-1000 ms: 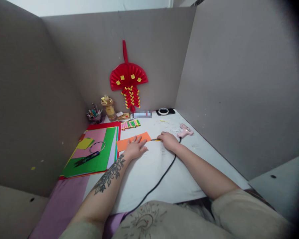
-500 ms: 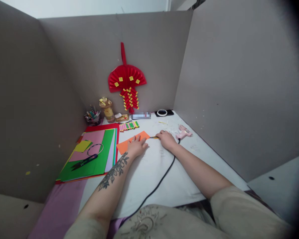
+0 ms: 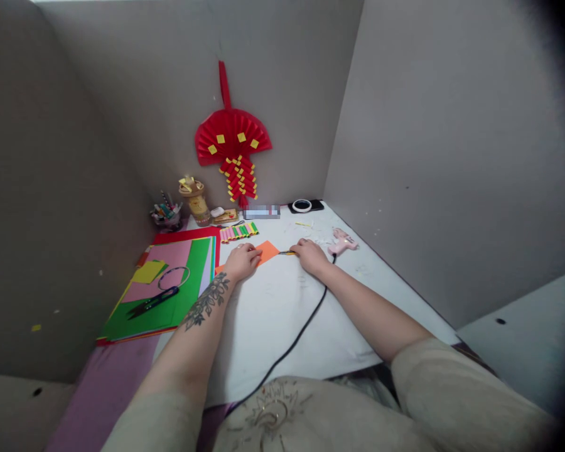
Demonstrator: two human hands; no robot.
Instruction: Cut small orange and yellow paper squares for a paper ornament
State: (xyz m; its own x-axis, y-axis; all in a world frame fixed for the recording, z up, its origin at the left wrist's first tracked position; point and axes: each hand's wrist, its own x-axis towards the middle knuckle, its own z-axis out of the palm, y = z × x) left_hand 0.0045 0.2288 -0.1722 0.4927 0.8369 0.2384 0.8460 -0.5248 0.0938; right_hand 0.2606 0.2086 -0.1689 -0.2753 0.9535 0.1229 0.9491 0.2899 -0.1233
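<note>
Orange paper (image 3: 268, 250) lies flat, one corner by a slim tool (image 3: 287, 253).

Orange sheet (image 3: 268, 250): matt paper. Glue gun (image 3: 343, 241): smooth plastic.

A white-topped table (image 3: 273, 314) bears an orange sheet (image 3: 267, 252) under the left hand (image 3: 243, 261). Left of that hand lies stacked coloured paper (image 3: 188, 292); just beyond it, small rolls (image 3: 239, 232). Right of the right hand (image 3: 309, 254) rests a pink glue gun (image 3: 343, 242); beyond it, tiny scraps (image 3: 304, 224), perhaps paper, and a flat black slab (image 3: 317, 205).
</note>
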